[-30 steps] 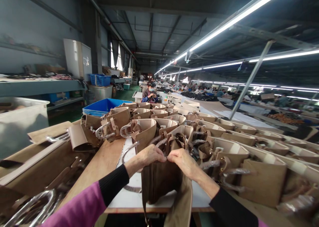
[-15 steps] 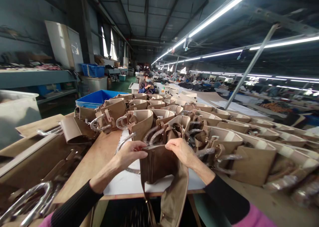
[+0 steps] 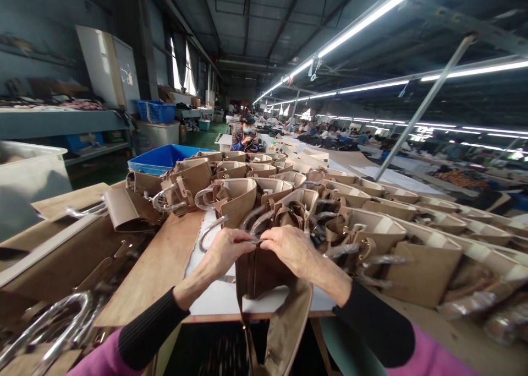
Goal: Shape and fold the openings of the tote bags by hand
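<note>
A brown leather bag [image 3: 264,274] stands at the near edge of the worktable, its strap hanging over the edge. My left hand [image 3: 226,252] pinches the bag's top rim from the left. My right hand [image 3: 291,250] pinches the same rim from the right. The fingertips of both hands meet over the middle of the rim. Both hands are closed on it.
Many tan bags [image 3: 363,227] with plastic-wrapped handles crowd the wooden table [image 3: 160,266] behind and to the right. Flat leather pieces and wrapped handles [image 3: 49,321] lie at the left. A blue bin [image 3: 163,158] and a grey tub [image 3: 28,172] stand further left. A seated person [image 3: 246,136] works far back.
My hands were together, spread apart along the bag's rim, and have now come back together at its middle. The view shifted slightly.
</note>
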